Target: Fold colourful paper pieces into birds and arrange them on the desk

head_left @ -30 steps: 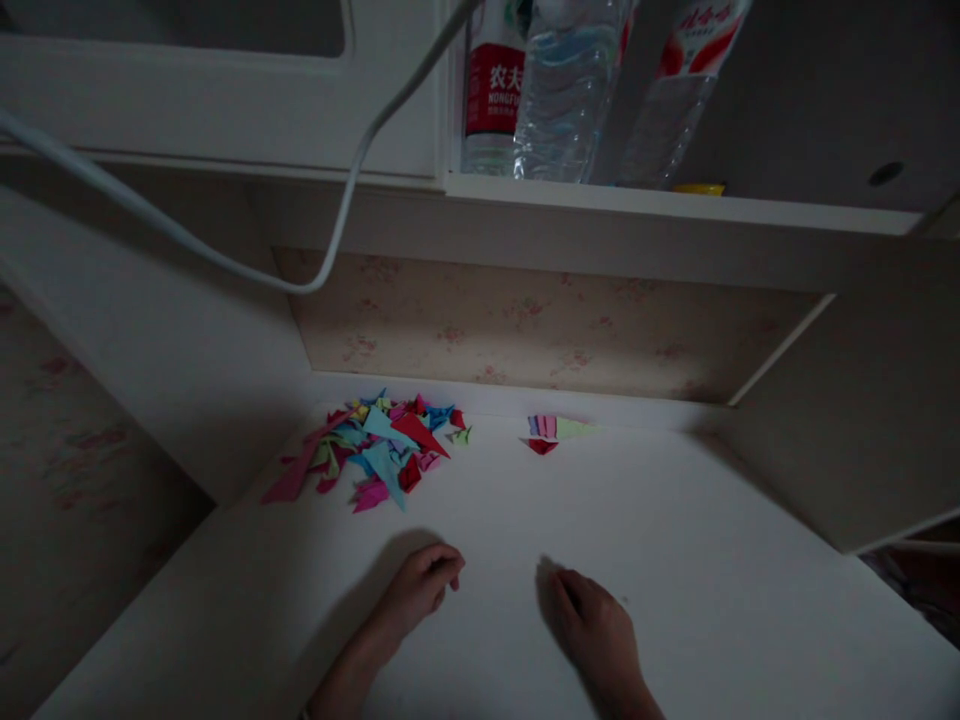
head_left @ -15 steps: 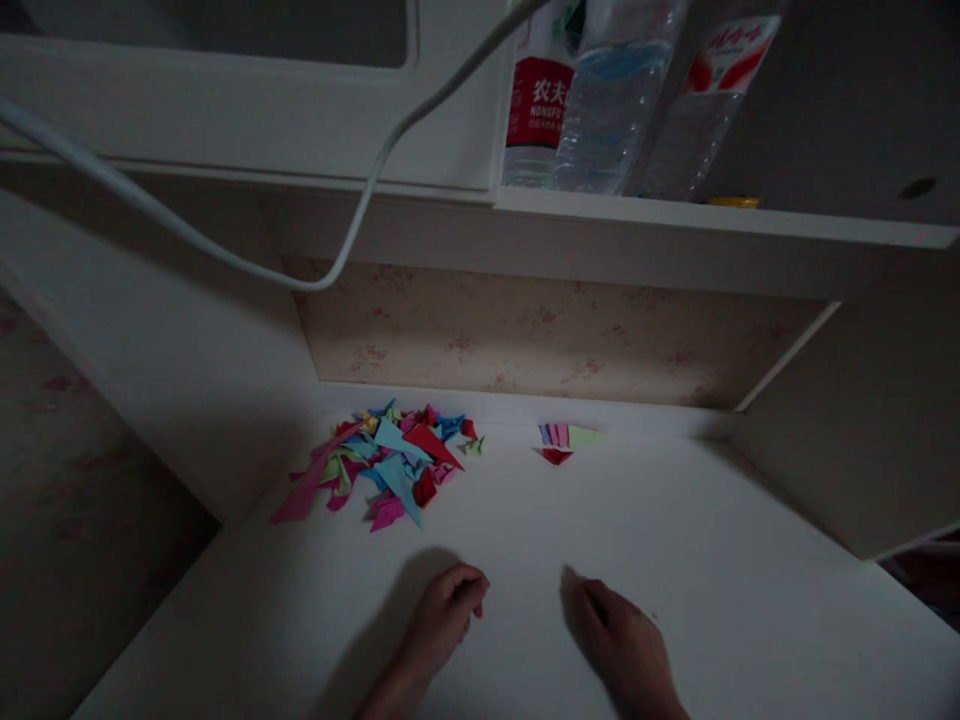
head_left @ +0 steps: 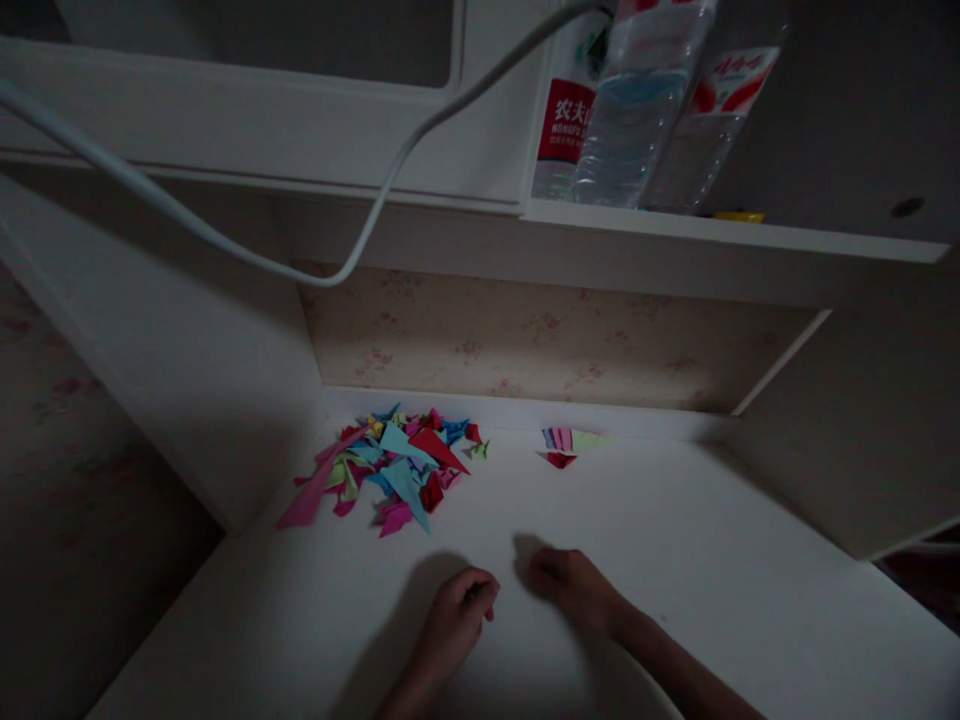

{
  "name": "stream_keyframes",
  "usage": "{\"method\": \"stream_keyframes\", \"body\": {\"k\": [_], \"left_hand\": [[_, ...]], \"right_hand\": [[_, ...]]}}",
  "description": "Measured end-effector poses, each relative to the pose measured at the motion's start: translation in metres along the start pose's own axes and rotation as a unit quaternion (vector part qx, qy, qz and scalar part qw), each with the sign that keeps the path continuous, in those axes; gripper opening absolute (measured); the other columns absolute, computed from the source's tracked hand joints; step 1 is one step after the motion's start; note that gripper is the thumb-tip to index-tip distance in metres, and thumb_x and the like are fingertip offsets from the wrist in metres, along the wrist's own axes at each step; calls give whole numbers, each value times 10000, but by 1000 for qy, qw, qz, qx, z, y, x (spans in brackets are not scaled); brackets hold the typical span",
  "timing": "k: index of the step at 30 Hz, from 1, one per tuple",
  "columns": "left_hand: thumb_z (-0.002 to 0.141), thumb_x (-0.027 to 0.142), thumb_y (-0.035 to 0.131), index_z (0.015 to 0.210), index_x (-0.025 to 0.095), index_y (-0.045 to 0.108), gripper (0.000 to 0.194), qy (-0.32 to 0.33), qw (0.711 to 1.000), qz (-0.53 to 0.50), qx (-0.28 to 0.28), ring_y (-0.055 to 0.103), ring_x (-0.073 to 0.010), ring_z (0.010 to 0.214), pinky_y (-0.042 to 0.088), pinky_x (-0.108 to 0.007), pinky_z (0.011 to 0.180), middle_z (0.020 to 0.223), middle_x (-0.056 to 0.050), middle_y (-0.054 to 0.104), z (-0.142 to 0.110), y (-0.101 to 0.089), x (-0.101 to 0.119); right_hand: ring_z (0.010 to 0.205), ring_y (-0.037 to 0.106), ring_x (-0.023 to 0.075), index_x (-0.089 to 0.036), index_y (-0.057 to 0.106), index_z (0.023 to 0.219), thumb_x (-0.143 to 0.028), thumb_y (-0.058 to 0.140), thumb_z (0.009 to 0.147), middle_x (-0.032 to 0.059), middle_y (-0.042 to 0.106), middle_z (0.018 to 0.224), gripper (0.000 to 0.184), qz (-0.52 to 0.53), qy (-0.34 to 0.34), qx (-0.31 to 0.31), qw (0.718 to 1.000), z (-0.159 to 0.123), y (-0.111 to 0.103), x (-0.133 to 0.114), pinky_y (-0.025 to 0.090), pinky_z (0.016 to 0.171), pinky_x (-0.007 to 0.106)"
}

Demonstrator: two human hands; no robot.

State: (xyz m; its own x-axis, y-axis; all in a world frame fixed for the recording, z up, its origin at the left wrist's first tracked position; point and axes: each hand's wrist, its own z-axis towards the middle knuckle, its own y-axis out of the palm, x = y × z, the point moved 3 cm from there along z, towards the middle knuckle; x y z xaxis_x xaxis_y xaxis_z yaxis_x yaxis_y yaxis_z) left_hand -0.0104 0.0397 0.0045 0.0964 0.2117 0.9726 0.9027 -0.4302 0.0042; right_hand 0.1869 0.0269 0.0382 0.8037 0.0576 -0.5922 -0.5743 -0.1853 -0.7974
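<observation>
My left hand (head_left: 459,612) is over the white desktop near the front, its fingers curled in a loose fist with nothing visible in them. My right hand (head_left: 568,582) is a little farther forward and to the right, also curled closed, and no object shows in it. Beyond my left hand lies a heap of folded coloured paper pieces (head_left: 405,478) in pink, blue, red and green. Past my right hand, by the back edge, sit a red folded paper piece (head_left: 560,460), a pink and purple striped piece (head_left: 559,438) and a pale green pointed piece (head_left: 591,440).
The white desktop (head_left: 720,590) is bounded by side panels and a flowered back wall (head_left: 517,335). A shelf (head_left: 735,232) above holds bottles, among them a clear bottle (head_left: 634,130) and a red-labelled bottle (head_left: 568,120). A white cable (head_left: 330,282) hangs across the upper left.
My right hand has moved left and forward, closer to my left hand, showing more forearm. My left hand stays nearly in place. The view has shifted slightly; the paper pieces lie as before.
</observation>
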Motion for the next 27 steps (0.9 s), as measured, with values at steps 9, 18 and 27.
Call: {"method": "stream_keyframes", "body": {"k": [9,18,27], "left_hand": [[791,403,492,777,145,573,270,-2,1000,-5,-6,349,-56,394,228,-199,396,599,34,505,1,-1,0],[783,418,496,804,141,596,295,-13,1000,24,5,436,-96,499,299,-201,447,615,17,500,4,-4,-5],[785,376,482,732,154,556,240,-24,1000,12,5,387,-84,426,264,-208,402,558,33,461,4,-3,-4]], "right_hand": [[736,636,185,-209,696,860,-294,464,833,35,703,813,249,11,18,67,998,69,27,-37,406,643,248],[943,612,196,-143,527,1207,-385,415,914,109,616,1132,396,26,67,113,991,171,17,-57,458,776,289],[866,610,175,-139,633,920,-360,556,884,57,649,941,237,-28,96,53,994,215,23,-76,476,790,354]]}}
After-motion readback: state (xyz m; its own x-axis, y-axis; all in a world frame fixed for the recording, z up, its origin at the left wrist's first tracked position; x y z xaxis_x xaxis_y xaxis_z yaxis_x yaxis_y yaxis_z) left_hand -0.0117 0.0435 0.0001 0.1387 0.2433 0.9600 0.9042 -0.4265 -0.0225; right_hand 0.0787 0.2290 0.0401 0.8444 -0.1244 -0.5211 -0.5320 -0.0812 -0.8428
